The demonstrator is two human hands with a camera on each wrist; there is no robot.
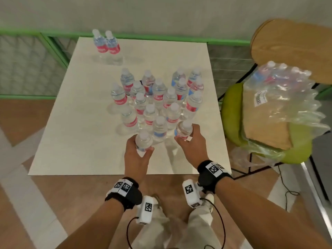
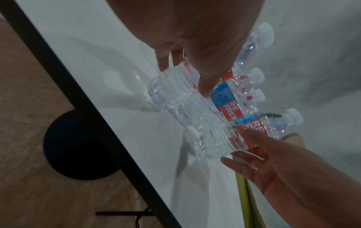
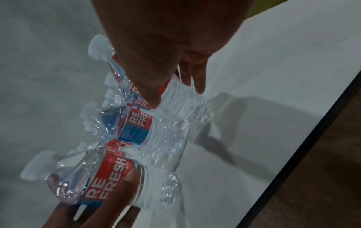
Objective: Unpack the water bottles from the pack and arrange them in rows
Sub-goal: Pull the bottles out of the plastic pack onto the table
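Observation:
Clear water bottles with red and blue labels stand bunched in a cluster [image 1: 158, 97] on the white table [image 1: 71, 123]. My left hand [image 1: 142, 146] grips one bottle [image 1: 143, 141] by its body at the cluster's near edge. The left wrist view shows that bottle [image 2: 171, 88] under my thumb. To its right, my right hand [image 1: 186, 134] grips another bottle [image 1: 184, 129], which the right wrist view shows as a ribbed bottle [image 3: 179, 100]. Two bottles [image 1: 106, 44] stand side by side at the table's far left. The torn plastic pack [image 1: 287, 105] lies on a chair, with some bottles [image 1: 280, 71] still inside.
The green-cushioned chair [image 1: 231, 112] holding the pack stands close against the table's right side. A green railing [image 1: 53, 44] runs behind the table. The table's near edge [image 1: 107, 174] is just in front of my wrists. A cable [image 1: 287, 187] trails on the floor at the right.

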